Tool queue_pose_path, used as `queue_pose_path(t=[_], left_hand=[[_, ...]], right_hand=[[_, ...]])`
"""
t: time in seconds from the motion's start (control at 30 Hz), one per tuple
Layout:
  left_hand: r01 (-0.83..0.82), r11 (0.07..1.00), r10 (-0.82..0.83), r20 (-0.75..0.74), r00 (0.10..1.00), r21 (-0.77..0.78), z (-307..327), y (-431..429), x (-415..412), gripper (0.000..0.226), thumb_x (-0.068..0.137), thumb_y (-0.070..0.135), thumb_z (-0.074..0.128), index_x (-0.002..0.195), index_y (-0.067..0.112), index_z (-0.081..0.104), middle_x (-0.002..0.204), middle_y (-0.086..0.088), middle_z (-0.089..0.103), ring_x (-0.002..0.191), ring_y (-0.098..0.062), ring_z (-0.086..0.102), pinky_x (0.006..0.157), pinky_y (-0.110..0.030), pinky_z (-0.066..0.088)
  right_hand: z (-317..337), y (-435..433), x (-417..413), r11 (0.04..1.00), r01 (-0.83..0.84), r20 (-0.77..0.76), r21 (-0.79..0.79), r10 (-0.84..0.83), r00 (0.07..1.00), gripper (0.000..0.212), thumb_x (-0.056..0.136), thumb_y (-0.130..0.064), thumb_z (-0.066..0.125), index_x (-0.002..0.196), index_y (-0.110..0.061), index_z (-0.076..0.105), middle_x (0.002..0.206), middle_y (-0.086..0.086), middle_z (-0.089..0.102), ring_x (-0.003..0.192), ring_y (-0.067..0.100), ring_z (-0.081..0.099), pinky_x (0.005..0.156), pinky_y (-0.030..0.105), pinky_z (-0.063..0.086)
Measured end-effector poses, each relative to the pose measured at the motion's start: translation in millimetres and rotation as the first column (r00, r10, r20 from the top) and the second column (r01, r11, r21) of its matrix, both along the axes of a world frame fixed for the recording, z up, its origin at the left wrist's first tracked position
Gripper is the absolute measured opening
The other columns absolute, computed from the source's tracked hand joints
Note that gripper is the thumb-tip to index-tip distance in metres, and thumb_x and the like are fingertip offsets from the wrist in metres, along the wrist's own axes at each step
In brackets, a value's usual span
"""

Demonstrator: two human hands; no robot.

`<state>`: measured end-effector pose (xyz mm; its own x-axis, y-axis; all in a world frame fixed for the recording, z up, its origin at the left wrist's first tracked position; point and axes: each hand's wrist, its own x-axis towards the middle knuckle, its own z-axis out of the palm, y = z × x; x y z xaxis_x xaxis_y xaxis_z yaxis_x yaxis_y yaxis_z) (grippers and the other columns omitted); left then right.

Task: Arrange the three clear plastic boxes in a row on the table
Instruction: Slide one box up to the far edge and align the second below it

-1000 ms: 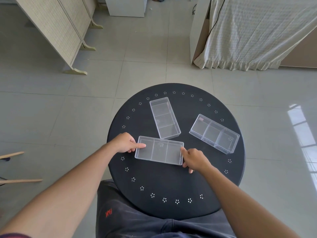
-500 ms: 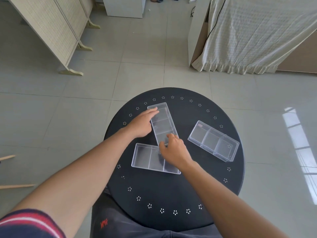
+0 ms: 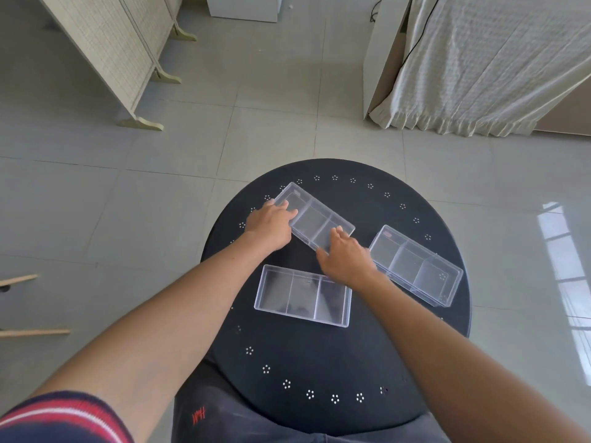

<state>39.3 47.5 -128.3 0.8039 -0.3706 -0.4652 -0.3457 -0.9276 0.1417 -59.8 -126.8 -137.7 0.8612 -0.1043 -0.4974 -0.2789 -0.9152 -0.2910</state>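
Note:
Three clear plastic boxes with three compartments each lie on a round black table point(image 3: 335, 353). The far box point(image 3: 315, 215) sits skewed at the table's back left; my left hand point(image 3: 270, 223) grips its left end and my right hand point(image 3: 347, 259) grips its near right corner. The near box point(image 3: 302, 295) lies almost level in the middle of the table, below my hands, untouched. The right box point(image 3: 415, 265) lies slanted at the right side, just beside my right hand.
The table's rim carries small white flower marks. Tiled floor surrounds it. A folding screen point(image 3: 105, 49) stands at the back left, a cloth-covered piece of furniture point(image 3: 479, 59) at the back right. Wooden sticks point(image 3: 28, 332) poke in at the left edge.
Both hands left the near box and took hold of the far box. That box has been turned from pointing away to lying slanted across the back left.

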Motion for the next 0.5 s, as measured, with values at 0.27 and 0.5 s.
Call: queue_pose_path(t=[0.27,0.5], left_hand=[[-0.077,0.997,0.077,-0.004,0.997,0.007,-12.8,33.7,9.7,0.068,0.109,0.020,0.046,0.171,0.036,0.023,0.182,0.008,0.013,0.164,-0.032,0.027,0.108,-0.053,0.055],[-0.113,0.994,0.113,-0.025,0.993,-0.005,-13.1,40.0,20.2,0.071,0.108,0.025,0.044,0.173,0.035,0.017,0.182,0.009,0.006,0.166,-0.032,0.022,0.114,-0.052,0.051]], right_hand=[[4.3,-6.0,58.3,0.995,-0.101,-0.024,-0.027,0.100,0.995,0.077,0.107,-0.057,0.042,0.170,-0.015,0.028,0.183,-0.005,0.012,0.161,0.029,0.033,0.121,0.064,0.034],[-0.8,-0.9,92.4,0.991,-0.131,-0.049,-0.030,0.130,0.990,0.085,0.108,-0.061,0.043,0.173,-0.014,0.018,0.184,-0.005,0.001,0.169,0.022,0.012,0.125,0.066,0.028]])
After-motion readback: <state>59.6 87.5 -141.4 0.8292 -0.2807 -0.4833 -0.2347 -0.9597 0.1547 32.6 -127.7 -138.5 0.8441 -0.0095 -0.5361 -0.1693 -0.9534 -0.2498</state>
